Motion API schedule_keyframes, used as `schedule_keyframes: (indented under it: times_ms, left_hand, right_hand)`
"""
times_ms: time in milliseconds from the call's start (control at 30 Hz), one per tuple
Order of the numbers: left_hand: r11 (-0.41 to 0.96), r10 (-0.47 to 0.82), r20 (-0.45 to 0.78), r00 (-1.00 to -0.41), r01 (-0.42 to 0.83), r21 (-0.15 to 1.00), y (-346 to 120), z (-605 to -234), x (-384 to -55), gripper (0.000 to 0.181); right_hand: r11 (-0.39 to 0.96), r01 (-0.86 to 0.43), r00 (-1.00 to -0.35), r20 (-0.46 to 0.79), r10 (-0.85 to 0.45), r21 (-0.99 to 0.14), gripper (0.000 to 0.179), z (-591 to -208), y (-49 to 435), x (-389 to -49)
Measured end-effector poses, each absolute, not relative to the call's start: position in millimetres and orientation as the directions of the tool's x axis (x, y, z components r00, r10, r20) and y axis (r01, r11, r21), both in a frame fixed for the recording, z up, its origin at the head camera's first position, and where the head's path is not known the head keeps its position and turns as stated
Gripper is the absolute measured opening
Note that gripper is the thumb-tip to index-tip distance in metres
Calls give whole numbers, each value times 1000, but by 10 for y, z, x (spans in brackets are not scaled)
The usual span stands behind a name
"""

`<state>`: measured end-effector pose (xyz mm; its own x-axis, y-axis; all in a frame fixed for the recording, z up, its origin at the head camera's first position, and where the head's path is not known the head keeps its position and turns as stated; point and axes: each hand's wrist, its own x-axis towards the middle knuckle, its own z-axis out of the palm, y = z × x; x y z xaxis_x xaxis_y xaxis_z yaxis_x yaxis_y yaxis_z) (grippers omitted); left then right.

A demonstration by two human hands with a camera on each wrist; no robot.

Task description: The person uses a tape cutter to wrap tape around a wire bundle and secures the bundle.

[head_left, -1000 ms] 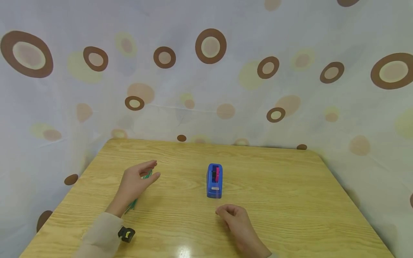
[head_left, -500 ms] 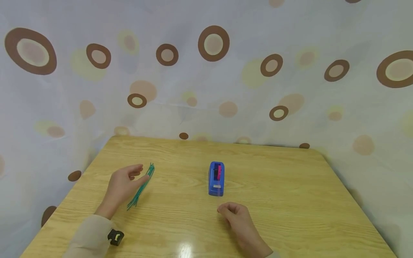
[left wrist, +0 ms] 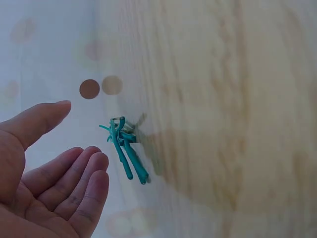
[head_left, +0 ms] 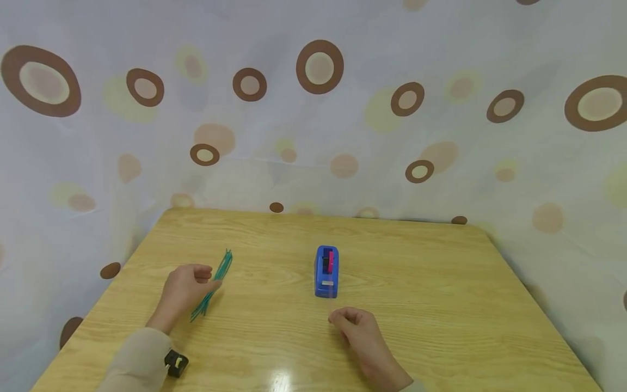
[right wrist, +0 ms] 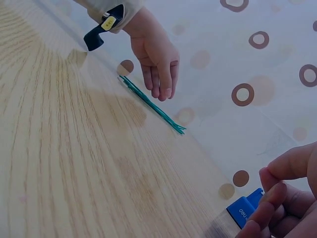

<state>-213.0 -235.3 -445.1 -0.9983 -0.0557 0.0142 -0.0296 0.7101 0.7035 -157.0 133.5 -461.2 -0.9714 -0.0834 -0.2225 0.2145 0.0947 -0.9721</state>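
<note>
A bundle of thin green twist ties (head_left: 224, 266) lies slanted on the left part of the table. Over its near left side hovers my left hand (head_left: 181, 291), thumb and fingers apart with nothing between them; in the left wrist view the ties (left wrist: 130, 158) sit beyond the fingertips. A blue tape dispenser (head_left: 326, 287) with a pink core stands mid-table. From its front a clear tape strip (head_left: 330, 301) runs toward me, and my right hand (head_left: 361, 337) pinches its end between thumb and forefinger. The right wrist view shows only part of the dispenser (right wrist: 240, 210) behind the fingers.
The wooden table (head_left: 416, 272) has a pale curtain (head_left: 362, 125) with brown circles behind it and along both sides. A black wrist camera (head_left: 176, 363) is fixed at the left sleeve (head_left: 139, 359).
My left hand has drawn back to the left from above the twist ties, then come slightly nearer me, uncovering more of the bundle. The right hand keeps its pinch on the tape, nearly still.
</note>
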Motion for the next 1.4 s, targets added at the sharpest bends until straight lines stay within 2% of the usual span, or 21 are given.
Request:
schedule_keyframes:
  times_ms: [433,900,1400]
  left_hand:
    - [734,-74,-63,-995,-97,672,-2409,-4492,-2156,40]
    - [785,-76,-26,-997,-76,615,-2371,-4543,-2197,15]
    - [818,-18,-35,-999,-35,575,-2333,-4499,-2236,15]
  right_hand:
    - [105,215,-970,-225,-94,-971,26,-4636,1347,-1596]
    - [111,232,-967,-241,-82,-966,24,-4654,1348,-1586]
    - [114,222,-969,-233,-88,-968,24,-4637,1353,-1581]
